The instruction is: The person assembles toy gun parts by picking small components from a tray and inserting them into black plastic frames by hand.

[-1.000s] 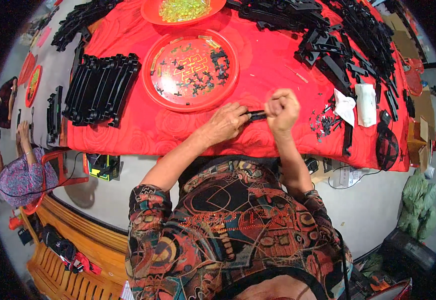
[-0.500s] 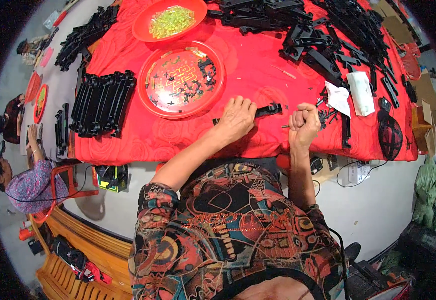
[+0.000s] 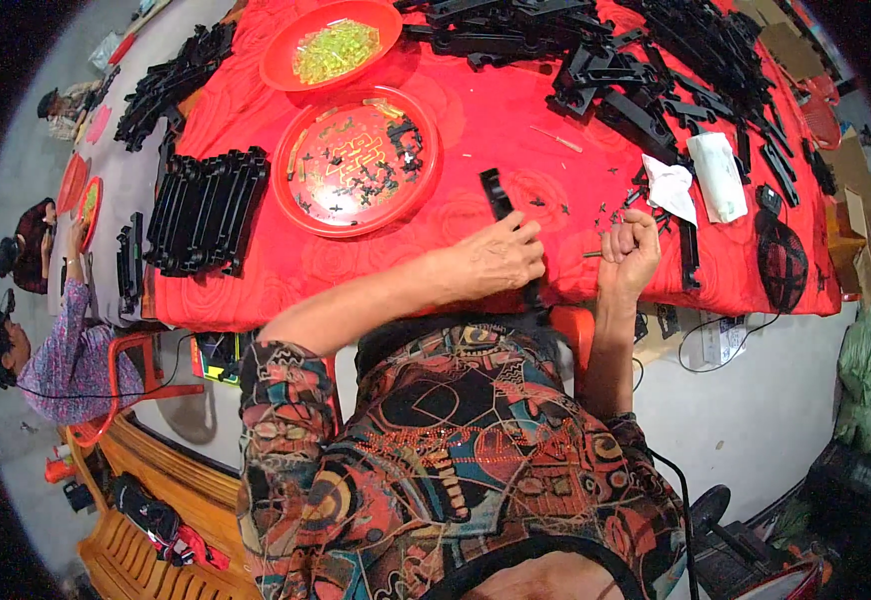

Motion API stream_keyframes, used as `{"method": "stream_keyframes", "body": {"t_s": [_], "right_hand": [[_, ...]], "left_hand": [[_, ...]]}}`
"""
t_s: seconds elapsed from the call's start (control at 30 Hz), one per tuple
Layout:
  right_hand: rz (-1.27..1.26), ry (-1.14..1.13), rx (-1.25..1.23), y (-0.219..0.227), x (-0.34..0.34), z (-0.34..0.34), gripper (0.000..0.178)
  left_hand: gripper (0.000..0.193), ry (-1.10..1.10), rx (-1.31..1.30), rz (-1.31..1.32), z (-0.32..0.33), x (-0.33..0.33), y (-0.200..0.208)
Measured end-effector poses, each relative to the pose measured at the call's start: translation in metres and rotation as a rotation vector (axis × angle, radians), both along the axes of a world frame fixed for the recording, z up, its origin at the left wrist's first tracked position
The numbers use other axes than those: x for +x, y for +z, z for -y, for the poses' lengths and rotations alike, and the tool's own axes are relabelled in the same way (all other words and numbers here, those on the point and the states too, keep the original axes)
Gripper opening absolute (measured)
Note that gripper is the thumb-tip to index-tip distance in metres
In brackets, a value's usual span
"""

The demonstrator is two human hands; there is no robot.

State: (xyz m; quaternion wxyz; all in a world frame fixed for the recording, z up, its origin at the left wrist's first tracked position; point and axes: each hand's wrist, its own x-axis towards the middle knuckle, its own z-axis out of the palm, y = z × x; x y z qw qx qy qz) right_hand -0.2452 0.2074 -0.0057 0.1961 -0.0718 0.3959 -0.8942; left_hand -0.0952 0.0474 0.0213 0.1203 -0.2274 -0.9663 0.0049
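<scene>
My left hand (image 3: 496, 258) is closed around the middle of a long black plastic bar (image 3: 496, 190). One end of the bar points away from me over the red cloth, and the other shows below my fingers near the table's front edge. To its right, my right hand (image 3: 628, 262) is curled in a pinch, palm side up, with a thin dark rod (image 3: 593, 254) sticking out toward the left hand. What the rod belongs to is hidden by the fingers. Small black cross-shaped pieces (image 3: 539, 203) lie scattered on the cloth just beyond both hands.
A round red tray (image 3: 426, 185) holds small black pieces; a red bowl (image 3: 274, 62) behind it holds yellow-green bits. Black bars lie in a row (image 3: 206, 210) at left and in a pile (image 3: 636, 110) at right. White tissue (image 3: 669, 188) and a black mesh object (image 3: 782, 268) sit right.
My left hand has moved right and nearer me, turning the bar from roughly crosswise to pointing away. My right hand has shifted slightly right, still pinching the rod.
</scene>
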Motion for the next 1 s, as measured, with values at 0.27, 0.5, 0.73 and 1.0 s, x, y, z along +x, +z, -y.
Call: {"method": "stream_keyframes", "body": {"t_s": [0.27,0.5,0.73,1.0], "right_hand": [[0.054,0.009,0.049,0.0,0.023,0.009,0.019],[0.057,0.038,0.08,-0.01,0.024,0.014,0.019],[0.047,0.131,-0.102,-0.006,0.028,0.027,0.028],[0.056,0.178,-0.11,0.006,0.04,0.056,0.02]], "left_hand": [[0.012,-0.212,-0.294,0.176,0.034,-0.005,-0.013],[0.03,0.235,0.07,-0.071,0.015,0.022,-0.012],[0.063,0.863,0.472,0.072,-0.025,0.039,-0.035],[0.044,0.649,0.228,0.092,0.012,0.074,-0.023]]}}
